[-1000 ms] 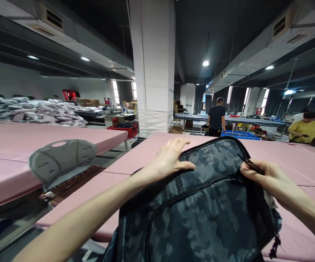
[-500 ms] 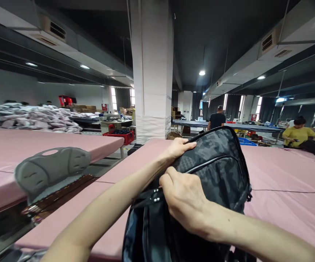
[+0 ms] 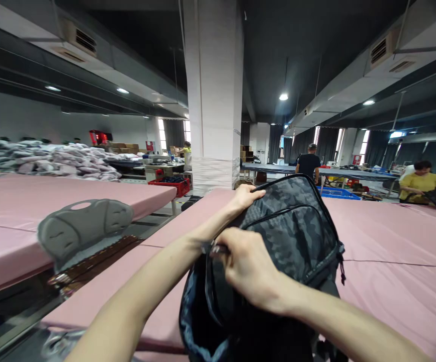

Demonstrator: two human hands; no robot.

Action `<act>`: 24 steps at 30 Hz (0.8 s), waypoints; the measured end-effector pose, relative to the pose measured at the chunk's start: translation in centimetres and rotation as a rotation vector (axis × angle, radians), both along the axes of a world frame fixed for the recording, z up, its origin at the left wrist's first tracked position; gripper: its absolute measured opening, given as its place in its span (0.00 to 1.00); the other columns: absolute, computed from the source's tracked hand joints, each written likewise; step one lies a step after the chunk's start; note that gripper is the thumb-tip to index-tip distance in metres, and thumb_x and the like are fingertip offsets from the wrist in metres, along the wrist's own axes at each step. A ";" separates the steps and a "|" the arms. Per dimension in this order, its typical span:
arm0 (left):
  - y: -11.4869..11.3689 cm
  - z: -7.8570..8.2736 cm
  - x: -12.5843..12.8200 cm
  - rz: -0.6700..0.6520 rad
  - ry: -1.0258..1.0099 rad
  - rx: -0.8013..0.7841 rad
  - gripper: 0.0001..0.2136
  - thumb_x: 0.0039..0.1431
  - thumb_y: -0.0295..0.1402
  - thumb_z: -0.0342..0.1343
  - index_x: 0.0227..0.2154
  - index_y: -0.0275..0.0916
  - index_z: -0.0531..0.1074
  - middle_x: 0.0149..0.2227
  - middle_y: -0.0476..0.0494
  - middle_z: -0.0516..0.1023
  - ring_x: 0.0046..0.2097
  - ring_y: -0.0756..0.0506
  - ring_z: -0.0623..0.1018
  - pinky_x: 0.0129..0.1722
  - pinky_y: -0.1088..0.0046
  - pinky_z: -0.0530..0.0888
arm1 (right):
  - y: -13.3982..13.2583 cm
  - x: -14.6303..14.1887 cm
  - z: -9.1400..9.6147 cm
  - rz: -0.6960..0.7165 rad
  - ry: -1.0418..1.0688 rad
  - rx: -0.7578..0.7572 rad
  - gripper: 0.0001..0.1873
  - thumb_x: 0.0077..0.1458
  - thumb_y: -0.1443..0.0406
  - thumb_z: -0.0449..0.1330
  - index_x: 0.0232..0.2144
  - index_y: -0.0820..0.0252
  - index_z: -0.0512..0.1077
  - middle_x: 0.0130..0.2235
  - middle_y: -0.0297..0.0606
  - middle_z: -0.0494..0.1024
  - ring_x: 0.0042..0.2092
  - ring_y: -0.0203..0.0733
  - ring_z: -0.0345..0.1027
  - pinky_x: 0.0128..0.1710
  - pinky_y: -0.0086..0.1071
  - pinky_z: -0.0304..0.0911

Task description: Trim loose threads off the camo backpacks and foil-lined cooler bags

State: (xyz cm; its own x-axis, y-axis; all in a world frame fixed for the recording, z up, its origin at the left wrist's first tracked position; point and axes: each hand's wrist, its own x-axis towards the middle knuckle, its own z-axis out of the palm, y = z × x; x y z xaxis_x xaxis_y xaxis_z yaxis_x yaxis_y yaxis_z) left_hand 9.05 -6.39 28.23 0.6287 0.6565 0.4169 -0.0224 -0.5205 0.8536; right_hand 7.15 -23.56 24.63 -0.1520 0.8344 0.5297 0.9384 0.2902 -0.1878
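A black and grey camouflage backpack (image 3: 289, 236) is propped up at the near edge of the pink-covered table (image 3: 187, 226), its zipped front pocket facing up. Its lower left side gapes, showing a blue-grey lining. My left hand (image 3: 246, 197) grips the upper left edge of the bag, with fingers bent over the rim. Just below it, my right hand (image 3: 250, 266) is closed around a pair of dark thread snips (image 3: 214, 248), whose tips point left and are blurred. The right hand lies over the bag's side and hides part of it.
A grey chair (image 3: 85, 229) stands left, between this table and another pink table (image 3: 70, 193). A white pillar (image 3: 215, 100) rises ahead. Behind are a red crate (image 3: 176, 187), a blue crate (image 3: 336, 193) and piled packages (image 3: 63, 161). A person in yellow (image 3: 421, 181) works at right.
My right hand has shifted slightly left and up with the snips. The bag has tilted a little, and more of its lined opening shows. My left hand keeps its hold.
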 end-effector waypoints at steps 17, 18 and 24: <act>1.5 1.0 0.7 -0.119 -0.068 0.083 0.20 0.42 0.49 0.58 0.22 0.33 0.69 0.20 0.51 0.67 0.22 0.53 0.64 0.22 0.78 0.57 | -3.0 15.7 1.9 -0.101 0.235 0.181 0.11 0.55 0.66 0.49 0.35 0.58 0.71 0.36 0.39 0.74 0.36 0.38 0.68 0.36 0.31 0.63; 1.3 1.2 0.7 -0.130 -0.053 0.103 0.19 0.43 0.49 0.58 0.22 0.33 0.69 0.20 0.51 0.67 0.22 0.53 0.64 0.22 0.78 0.58 | -2.0 17.0 2.8 -0.152 0.164 0.247 0.10 0.55 0.65 0.50 0.34 0.58 0.71 0.36 0.40 0.74 0.38 0.40 0.67 0.39 0.33 0.62; 4.2 0.3 0.7 -0.036 -0.010 0.164 0.20 0.44 0.49 0.57 0.24 0.33 0.72 0.20 0.50 0.68 0.23 0.52 0.64 0.24 0.77 0.59 | -3.4 20.8 3.4 -0.134 0.288 0.049 0.16 0.59 0.55 0.47 0.33 0.60 0.66 0.28 0.33 0.66 0.27 0.34 0.60 0.27 0.28 0.60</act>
